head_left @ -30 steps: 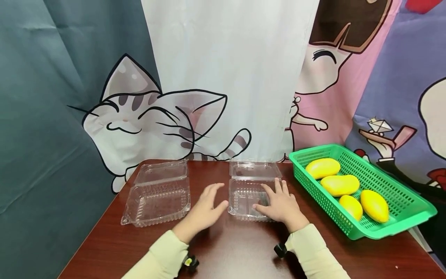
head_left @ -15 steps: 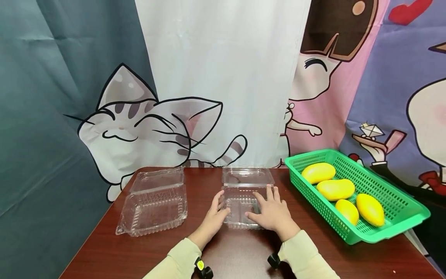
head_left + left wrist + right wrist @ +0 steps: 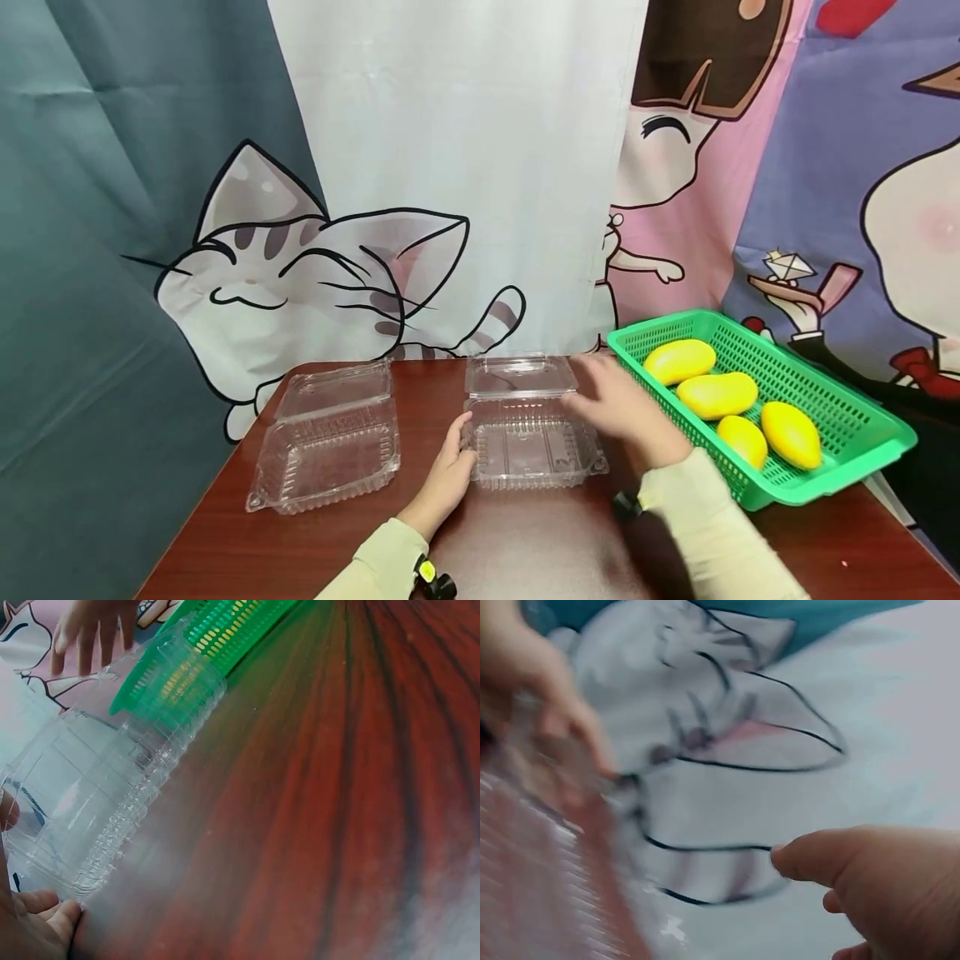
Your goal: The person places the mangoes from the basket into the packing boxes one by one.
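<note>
Head view first: a clear, rectangular plastic clamshell container sits mid-way across the dark reddish-brown wooden worktop, base toward the person, its clear hinged lid folded back on the far side. My guess is it's laid like that so the lid isn't in the way and the base is easy to get at from above. The bare left hand has the base by its left side, fingers along the outside and thumb round by the near corner. The left wrist view shows fingertips right at that corner too, so I'd call it a light pinch, though see-through plastic makes the exact contact hard to read. Makes sense tbh, something that thin probably skates around if nobody steadies it.

The bare right hand isn't holding anything. It's blurry, fingers loose, up by the lid's right end and near the green perforated plastic basket. Right wrist view has its thumb sticking out straight. The basket holds four yellow, oval, mango-like fruits and sits slanted along the right, I'd think so they're close to that hand. A second clear plastic clamshell lies open off to the left, no hand on it, probably spaced out for elbow room
</note>
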The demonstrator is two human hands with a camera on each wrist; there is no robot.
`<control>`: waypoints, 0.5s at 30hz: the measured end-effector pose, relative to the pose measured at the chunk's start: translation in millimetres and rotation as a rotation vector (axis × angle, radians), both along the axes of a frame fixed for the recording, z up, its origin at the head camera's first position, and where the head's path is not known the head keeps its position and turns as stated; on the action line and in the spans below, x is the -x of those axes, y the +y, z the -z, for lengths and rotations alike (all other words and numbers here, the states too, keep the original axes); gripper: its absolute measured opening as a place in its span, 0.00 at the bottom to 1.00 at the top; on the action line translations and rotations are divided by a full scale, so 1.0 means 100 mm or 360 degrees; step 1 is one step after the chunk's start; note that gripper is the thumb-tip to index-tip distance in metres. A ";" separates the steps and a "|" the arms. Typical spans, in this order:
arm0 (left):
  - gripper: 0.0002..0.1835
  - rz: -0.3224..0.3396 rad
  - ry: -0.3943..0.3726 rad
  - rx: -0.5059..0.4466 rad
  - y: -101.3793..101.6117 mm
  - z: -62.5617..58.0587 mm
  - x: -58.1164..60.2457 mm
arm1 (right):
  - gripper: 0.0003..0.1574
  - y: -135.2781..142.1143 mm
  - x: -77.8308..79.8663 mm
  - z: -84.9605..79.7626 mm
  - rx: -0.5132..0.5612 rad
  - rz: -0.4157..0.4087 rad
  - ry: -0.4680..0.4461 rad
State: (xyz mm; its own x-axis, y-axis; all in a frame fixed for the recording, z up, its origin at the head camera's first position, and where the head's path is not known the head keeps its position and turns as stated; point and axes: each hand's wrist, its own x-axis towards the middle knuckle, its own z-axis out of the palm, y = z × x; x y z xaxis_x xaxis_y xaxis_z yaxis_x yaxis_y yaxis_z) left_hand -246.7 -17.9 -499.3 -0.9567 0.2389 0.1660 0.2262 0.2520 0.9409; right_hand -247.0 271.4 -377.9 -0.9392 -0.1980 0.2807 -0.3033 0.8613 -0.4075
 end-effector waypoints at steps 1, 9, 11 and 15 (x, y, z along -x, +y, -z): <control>0.35 0.0002 0.0010 0.0001 0.00 0.00 0.00 | 0.46 0.12 0.04 -0.11 0.0012 0.0008 0.0011; 0.34 -0.0024 0.0041 0.0009 -0.01 -0.02 0.05 | 0.52 1.14 0.32 -0.55 -0.0114 0.0259 -0.0386; 0.33 -0.0026 0.0039 0.0021 -0.01 -0.02 0.05 | 0.52 1.34 0.34 -0.52 -0.0130 0.0276 -0.0466; 0.33 -0.0027 0.0033 0.0045 0.00 0.01 0.04 | 0.52 1.63 0.35 -0.41 -0.0135 0.0285 -0.0586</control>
State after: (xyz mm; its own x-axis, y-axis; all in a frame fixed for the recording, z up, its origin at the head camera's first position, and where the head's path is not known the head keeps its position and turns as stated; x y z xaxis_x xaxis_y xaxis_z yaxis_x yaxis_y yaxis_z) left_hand -250.8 -17.8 -500.1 -0.9572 0.2274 0.1790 0.2408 0.2823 0.9286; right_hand -281.7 434.6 -336.7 -0.9954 -0.0302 -0.0908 0.0073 0.9224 -0.3862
